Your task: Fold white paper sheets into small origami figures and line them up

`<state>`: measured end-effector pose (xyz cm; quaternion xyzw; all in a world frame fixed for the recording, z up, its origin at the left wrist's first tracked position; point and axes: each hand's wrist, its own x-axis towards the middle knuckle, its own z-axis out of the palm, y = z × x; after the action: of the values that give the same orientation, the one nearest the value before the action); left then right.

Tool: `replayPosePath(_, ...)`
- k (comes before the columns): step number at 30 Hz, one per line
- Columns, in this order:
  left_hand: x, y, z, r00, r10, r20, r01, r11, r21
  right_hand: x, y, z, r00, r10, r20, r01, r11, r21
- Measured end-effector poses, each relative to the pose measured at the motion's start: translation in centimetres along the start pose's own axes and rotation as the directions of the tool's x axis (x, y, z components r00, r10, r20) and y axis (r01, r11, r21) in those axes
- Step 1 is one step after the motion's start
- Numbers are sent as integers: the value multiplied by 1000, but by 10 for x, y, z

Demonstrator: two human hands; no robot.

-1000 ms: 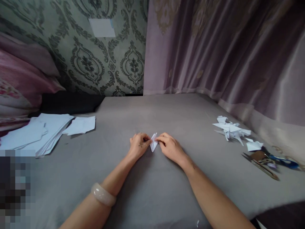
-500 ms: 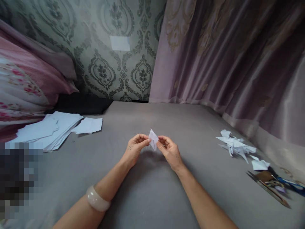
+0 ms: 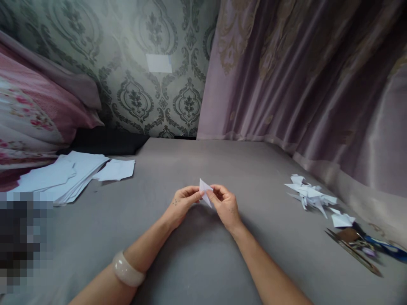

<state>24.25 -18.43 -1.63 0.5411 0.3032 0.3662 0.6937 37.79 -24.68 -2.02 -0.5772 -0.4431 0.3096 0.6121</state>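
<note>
A small piece of white paper [image 3: 205,186], folded to a diamond shape with one point upward, is held up over the grey surface between both hands. My left hand [image 3: 186,203] pinches its left edge between thumb and fingers. On the other side my right hand [image 3: 226,205] grips the right edge, its thumb lying across the front of the paper. The fingers behind the paper are partly hidden. A pale bangle [image 3: 127,270] circles my left forearm.
Stacked white paper sheets [image 3: 81,167] and smaller paper squares [image 3: 117,169] lie at left on the grey surface [image 3: 203,156]. Folded white paper figures [image 3: 310,192] are at right, near a pointed tool [image 3: 354,252] and a blue-handled item [image 3: 386,248]. Curtains [image 3: 248,97] hang behind.
Both hands and the folded paper sit slightly lower in view. The paper has tilted, and my right thumb has moved further across its front.
</note>
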Motion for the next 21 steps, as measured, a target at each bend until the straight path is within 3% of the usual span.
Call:
replayPosePath(4, 2, -2, -1, 995, -30, -99, 26, 999, -40, -2, -4, 0, 966, -237, -102, 214, 957, -197)
replayPosePath(8, 5, -5, -3, 991, -27, -131, 16, 996, -90, -4, -7, -1, 915, -399, -54, 354, 862, -363)
replayPosePath(16, 4, -6, -1, 994, 8, -107, -15, 998, -62, -7, -6, 2, 885, -465, 27, 422, 775, -470)
replayPosePath(19, 2, -4, 0, 997, 28, -70, -29, 999, -12, -7, -8, 3, 905, -425, 11, 393, 826, -404)
replayPosePath(21, 1, -3, 1, 999, 33, -36, -33, 999, 0, -5, -8, 2, 945, -327, -14, 307, 901, -305)
